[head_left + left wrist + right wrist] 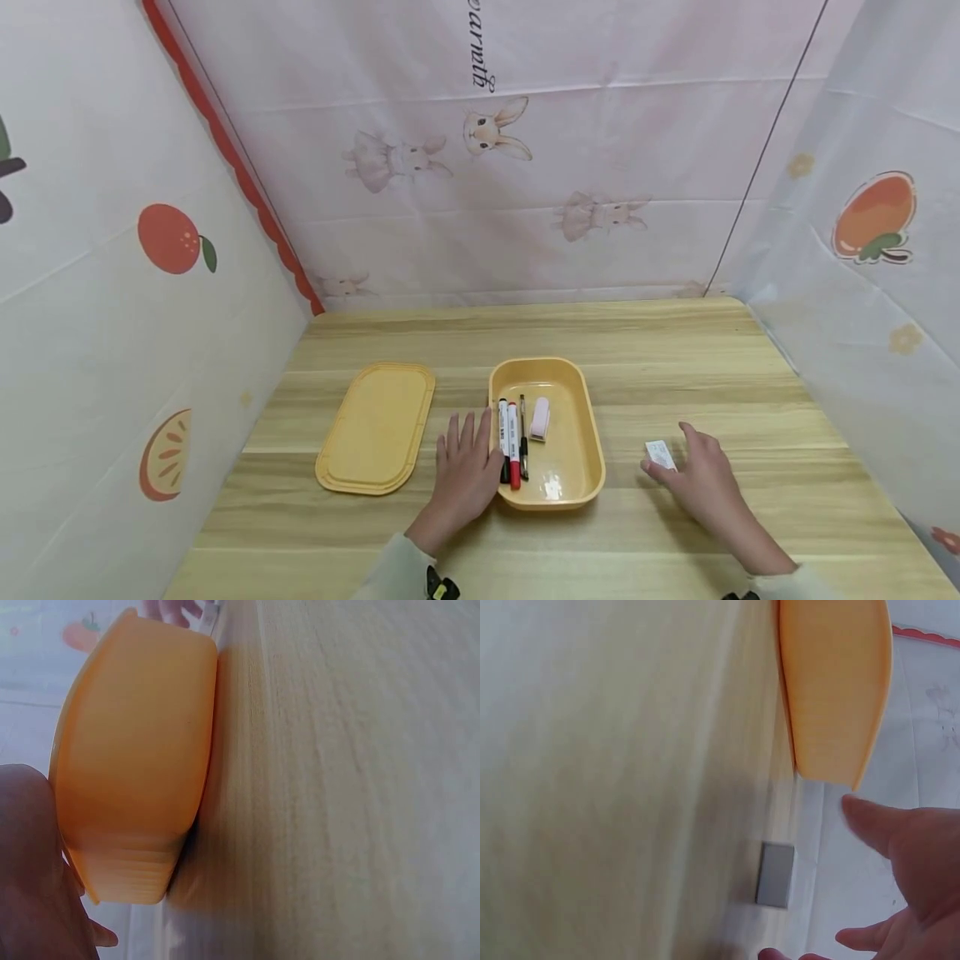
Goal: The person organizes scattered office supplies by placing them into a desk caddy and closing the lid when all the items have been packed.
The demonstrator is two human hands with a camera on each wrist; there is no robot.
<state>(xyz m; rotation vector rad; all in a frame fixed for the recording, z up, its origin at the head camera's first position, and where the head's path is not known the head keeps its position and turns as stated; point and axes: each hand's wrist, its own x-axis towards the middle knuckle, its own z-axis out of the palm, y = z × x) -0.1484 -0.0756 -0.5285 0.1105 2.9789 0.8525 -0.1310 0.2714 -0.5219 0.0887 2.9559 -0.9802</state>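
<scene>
My left hand (465, 471) rests at the left rim of a yellow plastic box (573, 475), its fingers nearly straight. In the box lie a black-capped marker (504, 429), a red-capped marker (513, 442), a thin pen (523, 433) and a small pale pink stapler-like thing (540, 418). To the right of the box, my right hand (705, 479) hovers with thumb and fingers spread around a small white block (659, 454) with print on it. The right wrist view shows the block (775, 875) on the table, apart from the fingers.
A flat yellow lid (378, 425) lies on the wood-grain table (637, 333) to the left of the box. Printed cloth walls (637, 142) with rabbits and fruit stand behind the table and along both sides.
</scene>
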